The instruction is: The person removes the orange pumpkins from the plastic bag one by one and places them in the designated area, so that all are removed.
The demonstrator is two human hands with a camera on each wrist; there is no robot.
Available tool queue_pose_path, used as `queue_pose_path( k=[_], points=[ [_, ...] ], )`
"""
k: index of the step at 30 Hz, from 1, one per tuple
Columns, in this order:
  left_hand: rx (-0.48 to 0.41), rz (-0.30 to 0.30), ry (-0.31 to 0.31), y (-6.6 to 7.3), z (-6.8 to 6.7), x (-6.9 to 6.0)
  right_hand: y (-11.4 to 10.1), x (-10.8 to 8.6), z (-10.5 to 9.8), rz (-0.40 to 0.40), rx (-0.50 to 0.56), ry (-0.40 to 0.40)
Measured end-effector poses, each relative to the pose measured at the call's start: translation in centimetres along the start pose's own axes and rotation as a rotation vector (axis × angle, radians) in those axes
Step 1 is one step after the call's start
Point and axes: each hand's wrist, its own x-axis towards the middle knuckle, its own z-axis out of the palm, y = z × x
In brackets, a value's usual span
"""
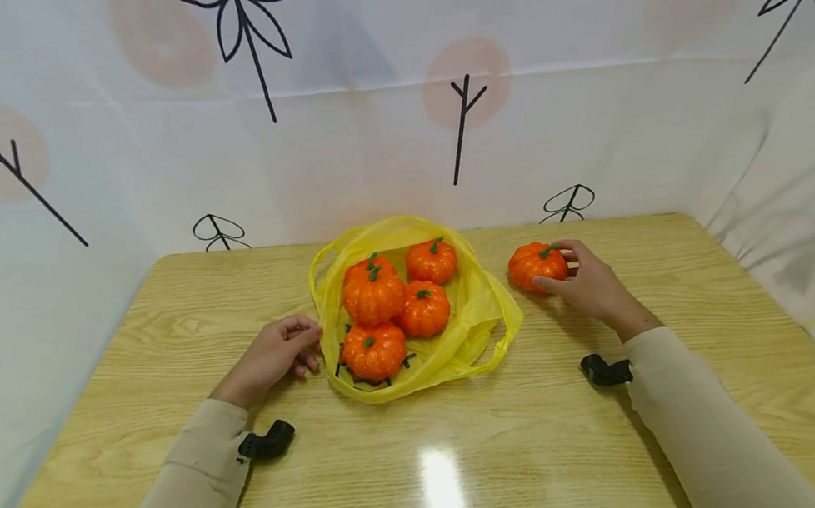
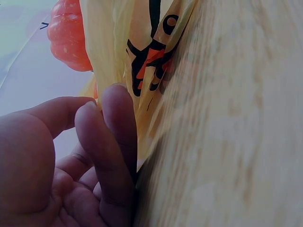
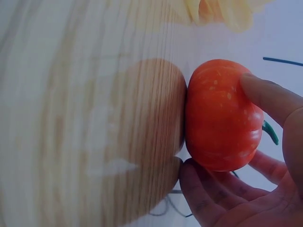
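Observation:
A yellow plastic bag (image 1: 478, 317) lies spread wide on the table, with several small orange toy pumpkins (image 1: 374, 295) inside, some stacked on others. At the bag's left edge, my left hand (image 1: 272, 357) pinches the thin plastic between thumb and fingertips. Black printing shows on the bag's side (image 2: 106, 47) in the left wrist view. To the right of the bag, my right hand (image 1: 592, 287) grips another orange pumpkin (image 1: 530, 267), thumb on one side and fingers on the other. That pumpkin (image 3: 222, 118) appears to rest on the tabletop, its green stem showing.
The wooden table (image 1: 329, 489) reaches back to a white cloth wall (image 1: 359, 159) with plant drawings. Black wrist devices (image 1: 268, 440) stick out from both sleeves. One loop handle of the bag lies toward the right hand's side.

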Motion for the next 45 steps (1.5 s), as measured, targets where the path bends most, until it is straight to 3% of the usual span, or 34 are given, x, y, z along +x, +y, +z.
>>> queue_pose_path(
  k=[18, 34, 40, 45],
  points=[
    [0.012, 0.012, -0.009, -0.4, -0.1, 0.2, 0.2, 0.4, 0.1, -0.005, -0.028, -0.011],
    [0.013, 0.005, -0.001, 0.2, 0.0, -0.1, -0.4, 0.4, 0.3, -0.048, -0.043, 0.001],
    [0.003, 0.002, -0.002, 0.1, 0.0, -0.1, -0.8, 0.1, 0.5, -0.073, -0.041, 0.069],
    [0.011, 0.001, -0.003, 0.1, 0.1, -0.1, -1.5, -0.3, 0.7, -0.092, -0.018, 0.208]
  ],
)
